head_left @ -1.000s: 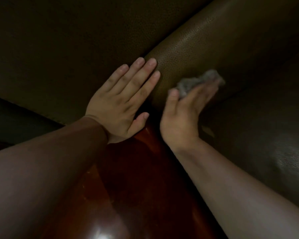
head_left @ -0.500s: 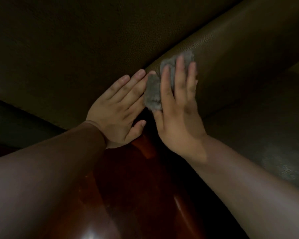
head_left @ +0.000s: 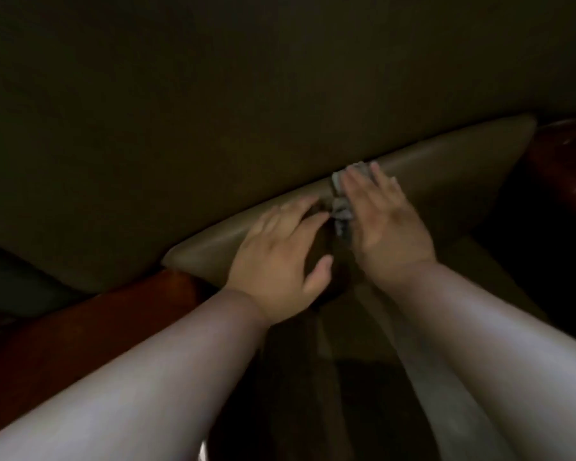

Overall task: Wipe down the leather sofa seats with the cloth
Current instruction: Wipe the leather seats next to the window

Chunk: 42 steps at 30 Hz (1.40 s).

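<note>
A dark brown leather sofa (head_left: 213, 104) fills the dim view, with a lighter rounded cushion edge (head_left: 446, 158) running across it and reddish polished wood trim (head_left: 120, 311) below at the left. The left hand (head_left: 281, 257) lies flat on that cushion edge, fingers straight and holding nothing. Just beside it the right hand (head_left: 384, 221) presses down with straight fingers on the small grey cloth (head_left: 340, 204), which shows bunched at its left side and fingertips, on the same cushion edge.
</note>
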Available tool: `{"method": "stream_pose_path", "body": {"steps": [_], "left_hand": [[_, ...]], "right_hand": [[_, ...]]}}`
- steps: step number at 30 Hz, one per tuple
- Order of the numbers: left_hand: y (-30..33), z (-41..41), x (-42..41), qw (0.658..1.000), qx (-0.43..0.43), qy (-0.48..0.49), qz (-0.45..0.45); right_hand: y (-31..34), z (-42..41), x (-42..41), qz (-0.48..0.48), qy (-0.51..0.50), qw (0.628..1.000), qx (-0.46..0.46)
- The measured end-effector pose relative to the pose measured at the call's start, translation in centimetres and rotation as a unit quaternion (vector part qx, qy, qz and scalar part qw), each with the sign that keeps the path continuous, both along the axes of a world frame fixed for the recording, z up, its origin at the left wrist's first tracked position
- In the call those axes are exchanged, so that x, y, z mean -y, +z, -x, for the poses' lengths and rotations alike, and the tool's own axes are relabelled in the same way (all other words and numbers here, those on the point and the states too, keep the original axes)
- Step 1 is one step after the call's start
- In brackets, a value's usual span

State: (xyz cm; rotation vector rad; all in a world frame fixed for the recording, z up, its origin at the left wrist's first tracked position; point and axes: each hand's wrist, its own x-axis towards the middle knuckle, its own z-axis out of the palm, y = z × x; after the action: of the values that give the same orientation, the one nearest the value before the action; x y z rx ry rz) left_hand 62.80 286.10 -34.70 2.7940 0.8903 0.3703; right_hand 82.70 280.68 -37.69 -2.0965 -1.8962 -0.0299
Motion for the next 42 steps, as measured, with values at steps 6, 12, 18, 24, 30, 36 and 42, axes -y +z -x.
{"method": "stream_pose_path", "body": {"steps": [6, 12, 18, 24, 30, 36, 42], "left_hand": [[0.3, -13.0, -4.0, 0.990, -0.041, -0.095, -0.094], [-4.3, -12.5, -5.0, 0.962, -0.088, -0.091, -0.244], [-4.3, -13.3, -5.1, 0.960, -0.103, -0.090, -0.243], [-4.1, -13.7, -4.2, 0.970, -0.124, -0.062, -0.199], [-1.0, -17.9, 1.8, 0.975, -0.175, 0.138, 0.018], [7.1, -16.6, 5.1, 0.873, -0.316, 0.154, 0.339], [19.1, -9.4, 12.0, 0.898, -0.336, 0.120, 0.257]], "right_hand": [[0.2, -9.4, 0.2, -0.033, 0.017, 0.997, 0.066], [-1.2, -17.7, 0.7, -0.148, -0.134, 0.980, -0.007], [-1.4, -23.2, 1.1, -0.121, -0.178, 0.975, 0.044], [-0.1, -26.2, 0.9, 0.070, -0.328, 0.941, 0.049], [0.5, -21.1, 8.5, 0.139, -0.220, 0.964, -0.049], [5.0, -12.7, 18.1, 0.179, -0.263, 0.935, -0.157], [15.2, -9.3, 23.5, 0.180, -0.290, 0.916, -0.212]]}}
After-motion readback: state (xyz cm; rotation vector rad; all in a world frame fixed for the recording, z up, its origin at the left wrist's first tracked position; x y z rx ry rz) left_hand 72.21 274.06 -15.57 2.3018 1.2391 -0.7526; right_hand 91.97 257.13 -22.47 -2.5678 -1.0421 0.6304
